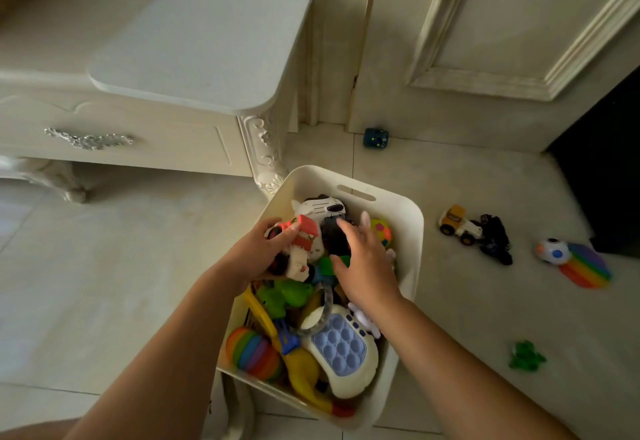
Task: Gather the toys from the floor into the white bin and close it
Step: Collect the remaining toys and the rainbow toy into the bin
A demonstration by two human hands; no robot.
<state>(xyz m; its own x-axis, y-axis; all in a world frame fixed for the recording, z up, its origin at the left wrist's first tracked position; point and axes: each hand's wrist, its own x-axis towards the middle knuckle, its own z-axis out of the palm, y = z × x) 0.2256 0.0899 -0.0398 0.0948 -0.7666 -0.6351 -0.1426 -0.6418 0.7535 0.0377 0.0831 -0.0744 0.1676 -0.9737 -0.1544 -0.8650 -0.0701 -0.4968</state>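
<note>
The white bin (412, 232) sits on the floor (121, 284), packed with toys. Over it the left hand (252, 254) grips a red-and-white toy truck (303, 249); the right hand (363, 263), fingers spread, rests on a black toy (334, 235). To the right of the bin lie a yellow truck (459, 225), a rainbow pop pad (585, 266) and a green frog (526, 356).

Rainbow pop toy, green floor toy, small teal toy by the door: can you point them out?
rainbow pop toy (587, 270): head view, middle of its striped face.
green toy (526, 356): head view, centre of its body.
teal toy (375, 137): head view, its top side.
</note>
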